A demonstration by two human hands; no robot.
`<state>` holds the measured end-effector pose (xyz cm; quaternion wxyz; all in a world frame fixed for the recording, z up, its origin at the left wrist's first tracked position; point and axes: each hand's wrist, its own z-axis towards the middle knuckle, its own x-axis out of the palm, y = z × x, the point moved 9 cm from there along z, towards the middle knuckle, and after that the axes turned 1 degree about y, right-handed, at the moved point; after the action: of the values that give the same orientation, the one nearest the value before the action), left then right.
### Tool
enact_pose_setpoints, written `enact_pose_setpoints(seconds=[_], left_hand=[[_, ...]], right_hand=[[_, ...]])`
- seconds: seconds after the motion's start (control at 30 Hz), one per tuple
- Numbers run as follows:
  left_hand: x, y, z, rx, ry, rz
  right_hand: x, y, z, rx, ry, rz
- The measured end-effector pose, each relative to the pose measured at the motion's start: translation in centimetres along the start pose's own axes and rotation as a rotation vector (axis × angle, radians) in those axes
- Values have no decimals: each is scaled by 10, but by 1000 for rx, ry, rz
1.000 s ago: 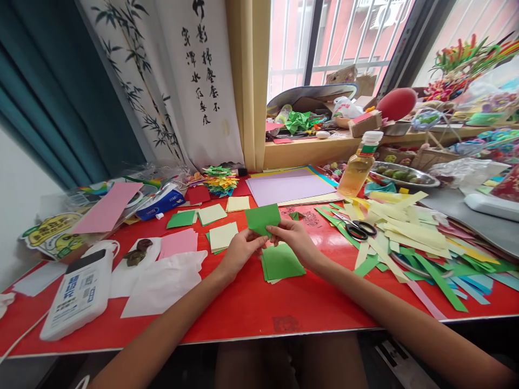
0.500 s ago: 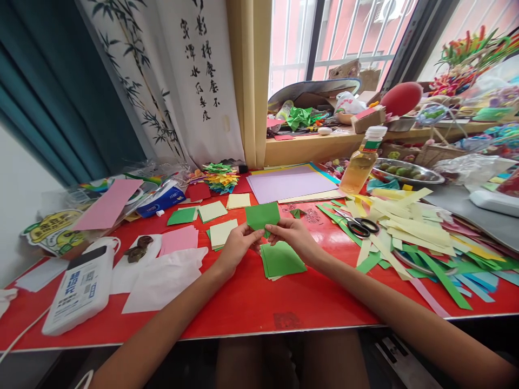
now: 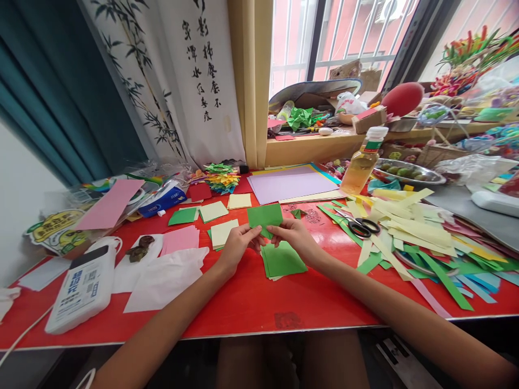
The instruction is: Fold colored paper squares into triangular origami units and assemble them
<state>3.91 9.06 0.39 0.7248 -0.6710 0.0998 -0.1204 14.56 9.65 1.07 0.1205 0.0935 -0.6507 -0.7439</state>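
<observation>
A green sheet of paper (image 3: 265,216) is held up between my two hands, above the red table (image 3: 243,310). My left hand (image 3: 239,243) pinches its lower left edge, and my right hand (image 3: 295,236) pinches the lower right. Both thumbs lie close together at the bottom of the sheet; whether it carries a fold there I cannot tell. Just below my hands lies a stack of green paper squares (image 3: 286,259), with pale edges showing underneath. A small folded green piece (image 3: 298,214) rests on the table just behind my right hand.
Black-handled scissors (image 3: 364,227) and heaped paper strips (image 3: 421,224) lie on the right. Behind stand a bottle (image 3: 359,165) and large lilac sheets (image 3: 294,183). Cream squares (image 3: 224,232), pink squares (image 3: 180,240), white tissue (image 3: 164,283) and a white device (image 3: 83,292) are on the left.
The green sheet has tilted slightly between my fingers, and my hands have shifted very little. The rest of the table looks the same.
</observation>
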Motion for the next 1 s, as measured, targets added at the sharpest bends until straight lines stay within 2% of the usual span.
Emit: enact_pose_setpoints(seconds=[0.23,0.43,0.6,0.67,0.83,0.93,1.0], left_hand=[[0,-3,-2,-3,5,35],[-18,-17,-2,112,-172,232],[-10,-14,-1,98,-101,413],[-8,-19,-2,139,-112,458],[-15,-34,-10,236,-245,483],[-14,-44,-17,333,-294,637],[-9,-53,-21,453,-297,796]], right_hand=[[-2,0,0,18,-9,8],[6,-12,1,85,114,16],[0,-15,4,93,59,119],[-1,-13,5,92,64,133],[10,-11,1,168,203,82],[8,-7,1,146,188,83],[4,-5,2,119,150,96]])
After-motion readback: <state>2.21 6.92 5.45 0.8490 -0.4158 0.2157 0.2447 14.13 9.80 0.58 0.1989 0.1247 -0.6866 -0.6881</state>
